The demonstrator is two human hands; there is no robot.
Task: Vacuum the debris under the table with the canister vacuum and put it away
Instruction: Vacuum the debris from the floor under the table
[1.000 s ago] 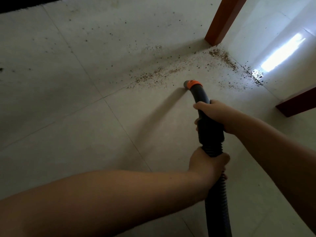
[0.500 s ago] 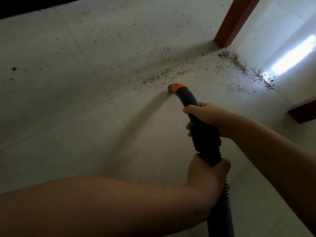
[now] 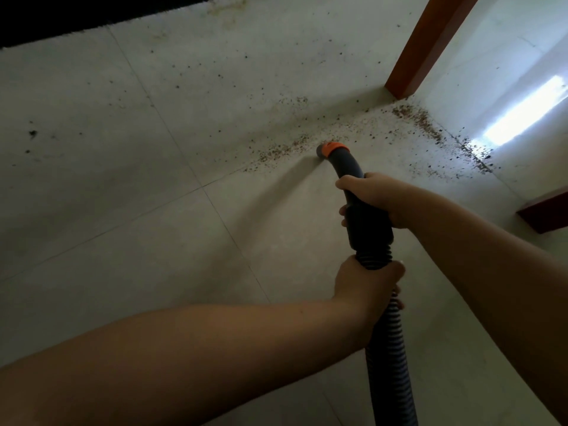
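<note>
Along the bottom edge of the frame the ribbed black hose runs out of view, so the canister it leads to cannot be seen. Both forearms are cut off by the lower corners as well. At the top, a black band crosses the upper left, too dark to identify. The orange-brown table leg is cropped at the top edge, and a second dark red wooden piece is cut by the right edge.

The left hand is wrapped closed around the corrugated hose just below its smooth black handle; the right hand is clamped on that curved handle above it, the two hands close but apart. The handle bends down to an orange-collared nozzle, whose grey mouth sits at the floor on the edge of the debris, a grainy brown trail running diagonally from mid-frame toward the table leg and thickening at the centre right beside a bright patch of light. Finer specks dot the pale, matte floor tiles, which are divided by thin grout lines.

Compared with half a second ago, the nozzle now sits further along the trail toward the table leg, and the hands keep the same grip.
</note>
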